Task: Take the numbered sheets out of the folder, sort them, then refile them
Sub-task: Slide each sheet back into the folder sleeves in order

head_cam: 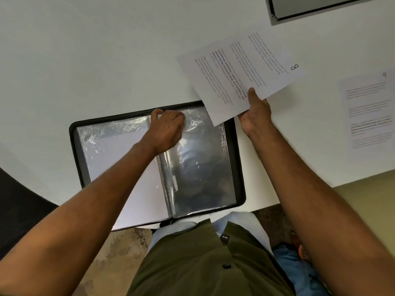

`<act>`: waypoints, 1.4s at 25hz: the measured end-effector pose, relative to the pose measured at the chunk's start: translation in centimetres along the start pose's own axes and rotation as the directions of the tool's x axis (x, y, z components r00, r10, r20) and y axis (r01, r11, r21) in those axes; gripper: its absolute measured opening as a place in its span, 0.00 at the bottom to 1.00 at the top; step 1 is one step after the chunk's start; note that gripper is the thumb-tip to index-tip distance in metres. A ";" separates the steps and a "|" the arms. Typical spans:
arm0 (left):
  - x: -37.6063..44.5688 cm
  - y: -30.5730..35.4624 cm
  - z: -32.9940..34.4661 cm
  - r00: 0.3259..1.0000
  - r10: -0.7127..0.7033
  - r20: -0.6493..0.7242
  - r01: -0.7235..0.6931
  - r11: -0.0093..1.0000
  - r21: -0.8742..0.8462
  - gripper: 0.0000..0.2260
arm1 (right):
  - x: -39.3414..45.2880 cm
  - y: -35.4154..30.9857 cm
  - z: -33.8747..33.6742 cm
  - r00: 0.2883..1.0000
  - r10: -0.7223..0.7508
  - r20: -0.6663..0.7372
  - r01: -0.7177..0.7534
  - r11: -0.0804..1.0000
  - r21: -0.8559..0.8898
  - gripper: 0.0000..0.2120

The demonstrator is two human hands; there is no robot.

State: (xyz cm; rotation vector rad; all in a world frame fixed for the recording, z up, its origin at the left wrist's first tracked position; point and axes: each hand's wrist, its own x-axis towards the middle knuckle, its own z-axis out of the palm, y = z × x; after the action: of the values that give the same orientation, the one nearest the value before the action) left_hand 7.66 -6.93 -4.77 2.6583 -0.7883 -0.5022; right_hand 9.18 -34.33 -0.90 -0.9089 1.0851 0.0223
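Note:
A black folder [238, 146] lies open on the white table in front of me, its clear plastic sleeves showing. The left page holds a white sheet [119, 159]; the right sleeve [201, 167] looks dark and empty. My left hand [166, 129] rests at the folder's top middle, fingers curled on the top edge of a sleeve. My right hand [255, 113] holds a printed sheet marked 8 [237, 71] by its near edge, raised over the folder's top right corner. Another printed sheet, marked 9 [367, 112], lies flat on the table at the far right.
A grey-framed dark object [310, 9] lies at the table's top right. The table edge [320, 186] runs diagonally on the right, with floor below. A dark chair [17, 206] stands at the left. My green shirt fills the bottom.

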 end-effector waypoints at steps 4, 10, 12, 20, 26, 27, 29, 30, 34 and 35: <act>1.1 -0.1 -0.4 1.000 -0.017 0.026 0.018 0.999 -0.041 0.13 | 1.0 0.2 0.7 0.999 0.029 0.032 -0.028 0.999 -0.033 0.20; 2.5 0.6 -1.0 0.982 -0.149 -0.117 0.125 0.974 -0.187 0.09 | 2.5 -0.4 2.5 0.998 -0.005 0.064 0.007 0.999 -0.038 0.20; 2.9 0.7 -0.8 0.968 -0.213 -0.132 0.178 0.956 -0.235 0.07 | 3.0 -0.6 3.2 0.997 -0.032 0.072 0.036 0.997 -0.062 0.20; 2.7 0.4 0.3 0.961 -0.199 -0.193 0.173 0.974 -0.145 0.05 | 4.7 -0.2 5.0 0.994 -0.044 0.104 0.051 0.996 -0.068 0.21; 2.7 0.5 0.4 0.956 -0.187 -0.225 0.155 0.976 -0.153 0.09 | 4.8 0.2 5.6 0.993 -0.045 0.105 0.055 0.994 -0.091 0.20; 2.6 0.6 0.3 0.955 -0.191 -0.227 0.155 0.974 -0.165 0.08 | 4.8 0.3 5.7 0.993 -0.046 0.110 0.057 0.993 -0.099 0.20; 2.5 1.1 0.2 0.951 -0.213 -0.225 0.173 0.967 -0.188 0.08 | 4.7 0.4 5.7 0.990 -0.053 0.127 0.068 0.991 -0.119 0.20; 2.4 1.3 0.2 0.948 -0.229 -0.222 0.187 0.963 -0.195 0.08 | 4.7 0.5 5.7 0.989 -0.056 0.140 0.074 0.989 -0.127 0.20; 2.1 1.6 0.5 0.950 -0.236 -0.205 0.196 0.960 -0.198 0.07 | 4.6 0.8 6.0 0.976 -0.073 0.206 0.113 0.976 -0.189 0.17; 2.0 1.6 0.5 0.951 -0.233 -0.205 0.193 0.961 -0.199 0.07 | 4.5 0.9 6.0 0.970 -0.071 0.231 0.122 0.970 -0.211 0.15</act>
State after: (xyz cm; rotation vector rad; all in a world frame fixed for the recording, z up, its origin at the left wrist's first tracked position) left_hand 8.33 -9.50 -5.02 2.5861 -0.3722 -0.2953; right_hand 15.56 -31.67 -4.02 -1.1332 0.8390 0.1644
